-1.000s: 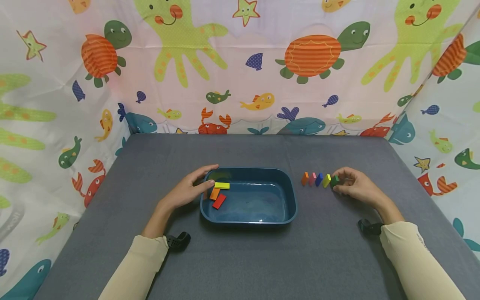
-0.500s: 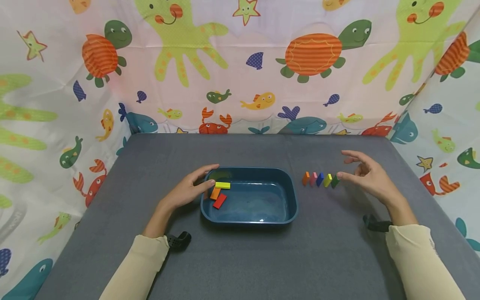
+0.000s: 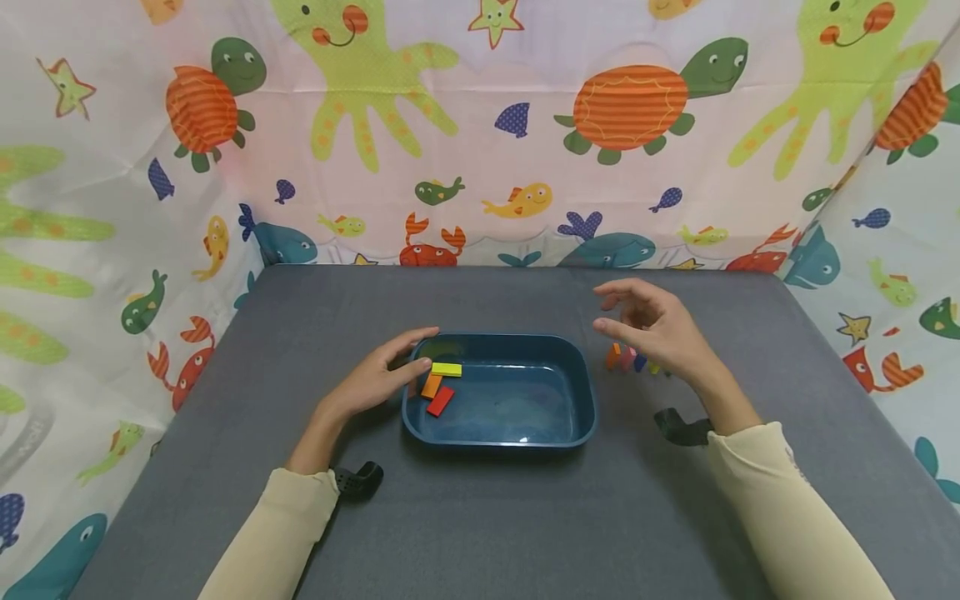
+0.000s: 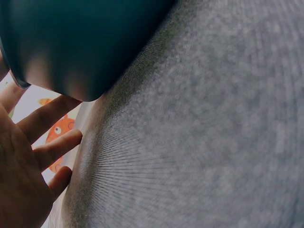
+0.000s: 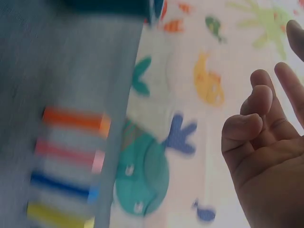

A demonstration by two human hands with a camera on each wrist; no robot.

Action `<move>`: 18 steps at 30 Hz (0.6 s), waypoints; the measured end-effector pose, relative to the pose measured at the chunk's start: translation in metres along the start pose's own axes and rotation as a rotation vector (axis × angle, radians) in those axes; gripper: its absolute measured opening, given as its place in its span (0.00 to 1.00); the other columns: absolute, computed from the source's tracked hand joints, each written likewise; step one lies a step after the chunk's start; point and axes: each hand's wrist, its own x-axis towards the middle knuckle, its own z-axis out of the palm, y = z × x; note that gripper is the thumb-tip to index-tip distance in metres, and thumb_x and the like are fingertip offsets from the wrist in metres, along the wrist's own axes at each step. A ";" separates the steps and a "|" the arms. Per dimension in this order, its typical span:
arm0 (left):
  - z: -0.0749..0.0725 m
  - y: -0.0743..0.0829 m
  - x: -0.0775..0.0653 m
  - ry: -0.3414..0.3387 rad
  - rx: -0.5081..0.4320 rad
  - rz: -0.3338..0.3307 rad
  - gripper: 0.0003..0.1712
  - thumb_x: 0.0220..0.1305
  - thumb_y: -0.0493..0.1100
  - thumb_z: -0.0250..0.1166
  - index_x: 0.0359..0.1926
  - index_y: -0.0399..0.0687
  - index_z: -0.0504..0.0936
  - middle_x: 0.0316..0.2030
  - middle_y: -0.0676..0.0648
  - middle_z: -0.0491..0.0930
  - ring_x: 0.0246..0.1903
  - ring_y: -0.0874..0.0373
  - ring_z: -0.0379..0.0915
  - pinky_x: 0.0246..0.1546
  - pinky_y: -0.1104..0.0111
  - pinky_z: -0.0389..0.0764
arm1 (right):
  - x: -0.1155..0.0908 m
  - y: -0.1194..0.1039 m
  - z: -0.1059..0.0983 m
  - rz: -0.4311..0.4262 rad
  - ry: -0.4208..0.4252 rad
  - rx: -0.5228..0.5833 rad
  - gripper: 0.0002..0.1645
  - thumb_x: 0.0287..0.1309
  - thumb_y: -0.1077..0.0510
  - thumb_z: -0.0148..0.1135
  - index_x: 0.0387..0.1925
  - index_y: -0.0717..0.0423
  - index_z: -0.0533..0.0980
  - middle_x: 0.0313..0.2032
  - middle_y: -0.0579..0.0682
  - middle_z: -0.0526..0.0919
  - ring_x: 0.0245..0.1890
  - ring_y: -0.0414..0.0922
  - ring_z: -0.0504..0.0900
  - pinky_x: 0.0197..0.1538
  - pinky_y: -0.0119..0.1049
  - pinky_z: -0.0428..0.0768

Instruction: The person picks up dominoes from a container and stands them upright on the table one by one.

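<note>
While my left hand rests, fingers relaxed, on the rim of the glossy dark-blue tray, my right, fingers loosely bent and holding nothing, hangs near the row of upright blocks, right of the tray: orange, pink, blue, yellow. Inside lie three flat blocks: yellow, orange, red. Marking on right sleeve: too small to read.

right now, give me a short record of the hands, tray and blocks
left hand: touching left end of tray
right hand: raised, holding nothing
in tray: yellow block, orange block, red block
right of tray: upright orange block, upright pink block, upright blue block, upright yellow block
occlusion: right hand partly hides upright blocks in head view
</note>
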 end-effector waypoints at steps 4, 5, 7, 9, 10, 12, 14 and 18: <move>0.000 0.001 -0.001 0.004 -0.001 -0.003 0.31 0.76 0.55 0.58 0.76 0.69 0.63 0.67 0.46 0.70 0.33 0.49 0.81 0.50 0.57 0.78 | 0.015 -0.012 0.021 -0.068 -0.073 0.046 0.22 0.62 0.62 0.70 0.58 0.51 0.79 0.43 0.52 0.80 0.26 0.44 0.75 0.26 0.32 0.74; 0.000 0.000 -0.001 0.004 -0.001 -0.005 0.31 0.76 0.55 0.58 0.76 0.70 0.63 0.67 0.46 0.70 0.34 0.49 0.81 0.50 0.57 0.78 | 0.018 -0.015 0.026 -0.079 -0.088 0.046 0.22 0.62 0.62 0.70 0.57 0.51 0.79 0.43 0.52 0.80 0.26 0.44 0.75 0.25 0.32 0.74; 0.000 0.000 -0.001 0.003 -0.003 -0.011 0.31 0.75 0.56 0.58 0.76 0.69 0.63 0.68 0.46 0.69 0.34 0.49 0.81 0.49 0.58 0.79 | 0.025 -0.021 0.035 -0.090 -0.119 0.050 0.22 0.62 0.62 0.71 0.57 0.51 0.80 0.43 0.52 0.81 0.25 0.44 0.75 0.24 0.32 0.73; 0.000 0.000 -0.001 0.003 -0.004 -0.013 0.31 0.75 0.56 0.58 0.76 0.67 0.63 0.68 0.45 0.69 0.34 0.49 0.81 0.48 0.58 0.79 | 0.031 -0.028 0.045 -0.095 -0.154 0.057 0.21 0.62 0.61 0.71 0.56 0.51 0.80 0.43 0.52 0.81 0.25 0.44 0.74 0.25 0.32 0.73; 0.000 0.000 0.000 0.002 -0.005 -0.012 0.32 0.75 0.55 0.58 0.76 0.67 0.63 0.68 0.46 0.69 0.34 0.49 0.81 0.48 0.58 0.79 | 0.033 -0.032 0.049 -0.102 -0.170 0.057 0.21 0.61 0.60 0.71 0.56 0.51 0.80 0.44 0.52 0.82 0.26 0.45 0.74 0.26 0.32 0.73; 0.000 0.000 0.000 0.001 -0.007 -0.008 0.32 0.75 0.55 0.59 0.76 0.66 0.63 0.67 0.46 0.70 0.34 0.48 0.81 0.47 0.58 0.79 | 0.038 -0.037 0.059 -0.122 -0.204 0.064 0.21 0.61 0.60 0.72 0.56 0.51 0.80 0.45 0.50 0.83 0.25 0.45 0.73 0.27 0.32 0.72; 0.000 -0.001 0.001 0.002 -0.010 -0.003 0.33 0.75 0.55 0.59 0.77 0.64 0.63 0.63 0.45 0.73 0.33 0.48 0.81 0.46 0.57 0.79 | 0.042 -0.041 0.069 -0.144 -0.239 0.068 0.22 0.60 0.60 0.73 0.56 0.50 0.81 0.45 0.48 0.84 0.25 0.46 0.73 0.29 0.32 0.73; -0.001 -0.003 0.001 -0.001 -0.015 -0.001 0.33 0.75 0.55 0.59 0.77 0.63 0.62 0.55 0.43 0.78 0.33 0.48 0.81 0.45 0.58 0.79 | 0.051 -0.045 0.087 -0.175 -0.296 0.056 0.21 0.59 0.58 0.73 0.55 0.48 0.81 0.45 0.47 0.86 0.23 0.46 0.74 0.29 0.33 0.74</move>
